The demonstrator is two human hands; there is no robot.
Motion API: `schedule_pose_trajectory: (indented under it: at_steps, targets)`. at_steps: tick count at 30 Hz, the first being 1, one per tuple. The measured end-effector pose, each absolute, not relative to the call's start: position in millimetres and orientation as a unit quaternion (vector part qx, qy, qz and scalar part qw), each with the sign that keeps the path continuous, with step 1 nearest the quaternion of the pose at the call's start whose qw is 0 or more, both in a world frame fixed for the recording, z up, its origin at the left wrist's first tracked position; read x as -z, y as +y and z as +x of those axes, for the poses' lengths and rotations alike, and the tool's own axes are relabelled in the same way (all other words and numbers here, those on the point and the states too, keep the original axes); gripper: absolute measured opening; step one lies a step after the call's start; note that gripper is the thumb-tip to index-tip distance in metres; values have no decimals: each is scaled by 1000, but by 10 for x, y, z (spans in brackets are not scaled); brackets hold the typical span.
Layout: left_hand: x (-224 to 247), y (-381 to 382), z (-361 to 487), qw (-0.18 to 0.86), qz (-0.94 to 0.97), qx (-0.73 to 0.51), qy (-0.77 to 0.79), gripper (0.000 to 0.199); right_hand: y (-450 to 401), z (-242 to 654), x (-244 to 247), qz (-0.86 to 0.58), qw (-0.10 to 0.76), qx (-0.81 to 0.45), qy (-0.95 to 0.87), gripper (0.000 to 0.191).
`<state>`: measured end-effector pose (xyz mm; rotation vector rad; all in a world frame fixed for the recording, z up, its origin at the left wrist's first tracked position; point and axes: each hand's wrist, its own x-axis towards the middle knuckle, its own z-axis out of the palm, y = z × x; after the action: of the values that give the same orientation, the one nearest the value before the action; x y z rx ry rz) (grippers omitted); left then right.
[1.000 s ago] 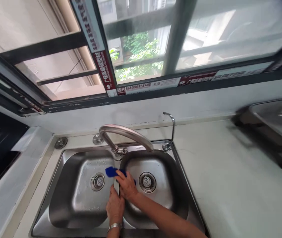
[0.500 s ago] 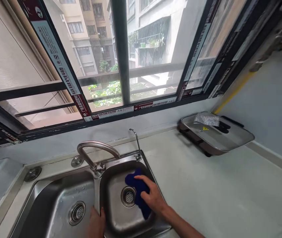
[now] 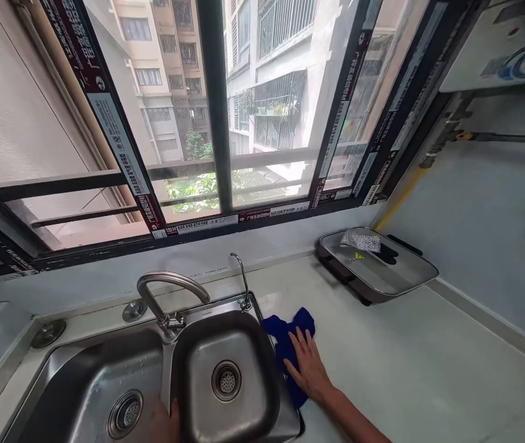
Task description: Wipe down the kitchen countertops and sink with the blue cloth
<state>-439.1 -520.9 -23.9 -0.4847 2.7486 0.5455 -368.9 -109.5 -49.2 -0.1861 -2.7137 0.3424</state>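
My right hand (image 3: 308, 366) lies flat on a dark blue cloth (image 3: 285, 332), its fingers spread and pressing it down. The cloth is crumpled over the counter beside the right rim of the sink. At the bottom edge of the view, my left hand (image 3: 163, 421) is at the divider between the two basins, blurred and partly cut off, so its grip is not clear. The stainless steel double sink (image 3: 183, 369) has a drain strainer in each basin. Behind it rise a large curved faucet (image 3: 170, 280) and a thin small tap (image 3: 244, 277).
An electric pan with a glass lid (image 3: 382, 264) stands on the pale counter (image 3: 396, 363) by the right wall. Two round metal discs (image 3: 50, 332) lie on the ledge behind the sink. A dark-framed window (image 3: 223, 123) runs along the back.
My right hand has moved from inside the right basin up and right onto the counter, taking the cloth along. Its fingers have spread out. The camera view has shifted to the right.
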Motion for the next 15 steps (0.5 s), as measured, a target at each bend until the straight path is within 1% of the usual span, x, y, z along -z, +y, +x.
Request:
schedule_pose_trajectory:
  at_steps: [3,6,10,15]
  targets:
    - [251,-5206,-4404,163,-179,-184,953,59,-1090,-3923,560,-38,222,-125,-966,46]
    - [276,-5214,-4421,175,-190,-186,948,63,-1024,-4227,587,-4,233,-130,-964,39]
    - [286,-5215,-4428,189,-209,-174,944,67,-1006,-4721,572,2,237,-143,-961,37]
    - [188,-5171,-4433,204,-230,-169,937,72,-1091,-5424,433,-37,223,-124,-966,41]
